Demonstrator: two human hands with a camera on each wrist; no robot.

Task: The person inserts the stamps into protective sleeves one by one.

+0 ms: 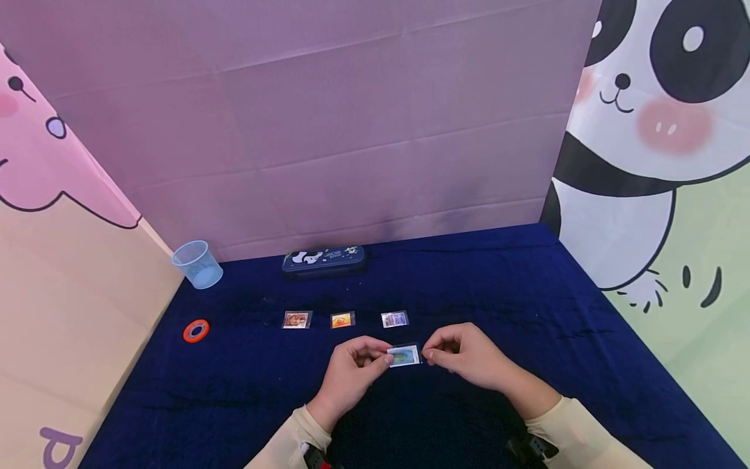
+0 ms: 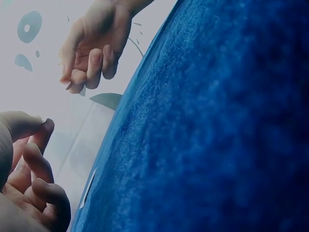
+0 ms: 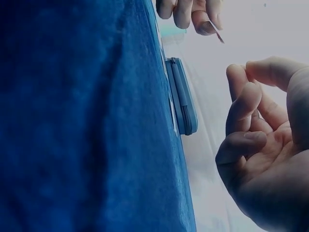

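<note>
Between thumb and fingers, my left hand [image 1: 354, 367] pinches a small blue-green picture stamp [image 1: 403, 355] with a white border, in a clear sleeve, by its left side. Just past the sleeve's right edge is my right hand [image 1: 465, 357], thumb and index tips meeting and other fingers curled. In the right wrist view, the right hand [image 3: 265, 130] shows nothing between its fingertips, and the stamp [image 3: 217, 32] appears edge-on in the left fingers, apart from it. Three more sleeved stamps lie in a row beyond the hands: brown [image 1: 297, 319], orange [image 1: 342, 320] and purple [image 1: 394, 318].
A dark blue pencil case [image 1: 324, 262] with a panda print lies at the back of the blue cloth [image 1: 234, 391]. At the back left corner stands a translucent blue cup [image 1: 198, 265]. An orange ring-shaped roll [image 1: 196, 331] lies in front of it.
</note>
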